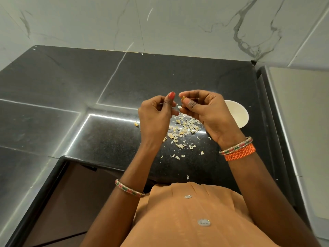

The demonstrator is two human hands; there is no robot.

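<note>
My right hand (pixel 204 111) pinches a small pale garlic clove (pixel 182 98) between thumb and forefinger, held above the black counter (pixel 74 82). My left hand (pixel 154 114) is raised just to the left of it, fingers curled, thumb up with a red nail; a thin scrap of skin shows by its fingertips, and whether it holds that scrap is unclear. Below both hands lies a scatter of pale garlic peels (pixel 183 129) on the counter. A white bowl (pixel 238 113) stands behind my right hand, partly hidden by it.
The counter is L-shaped, with a cut-out at its front left edge (pixel 74 159). A marbled wall (pixel 160 24) rises behind it. A pale raised surface (pixel 302 122) borders the counter on the right. A lone clove piece (pixel 136 124) lies left of my left hand.
</note>
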